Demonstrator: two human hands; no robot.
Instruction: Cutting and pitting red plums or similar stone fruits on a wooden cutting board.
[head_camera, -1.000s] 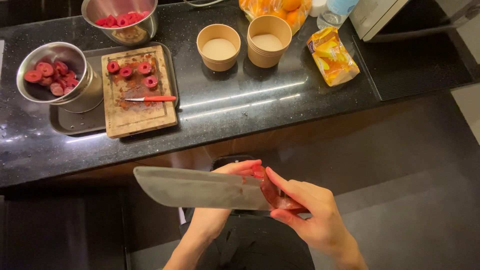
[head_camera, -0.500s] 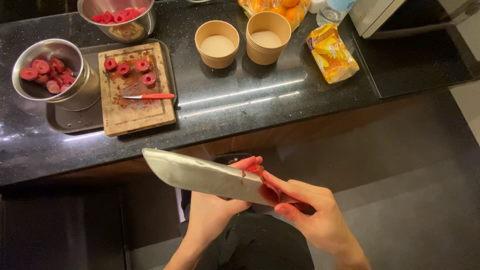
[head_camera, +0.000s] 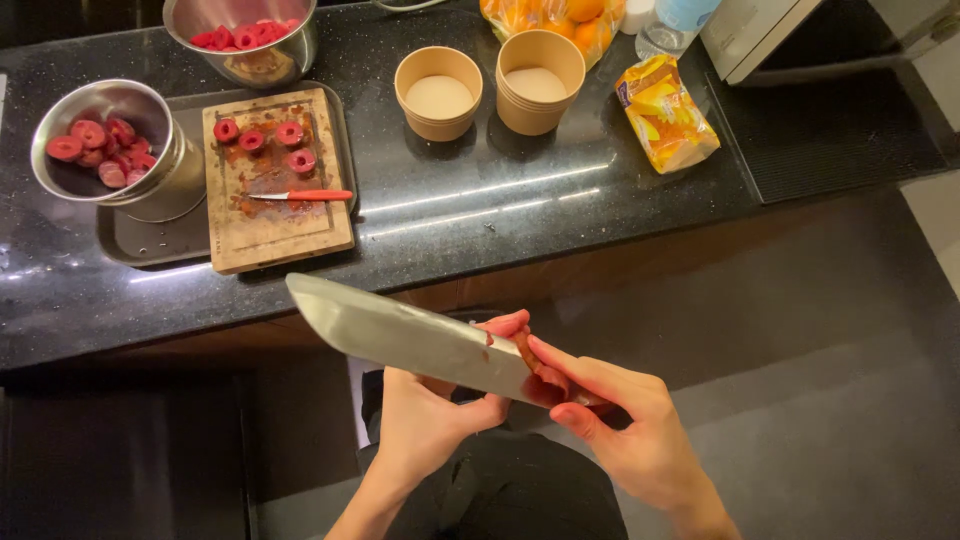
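Pinching a red fruit piece (head_camera: 535, 362) against the cleaver (head_camera: 410, 338) — both hands' (head_camera: 430, 420) (head_camera: 625, 430) grip closed.

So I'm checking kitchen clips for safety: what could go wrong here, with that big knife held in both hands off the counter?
1. The left hand has fingers wrapped over the broad blade of the big knife; a slip could cut them.
2. The right hand grips near the heel and looks smeared red, so the grip may be slick.
3. The knife is held over the lap, away from the black counter; if dropped, it could hit the legs.
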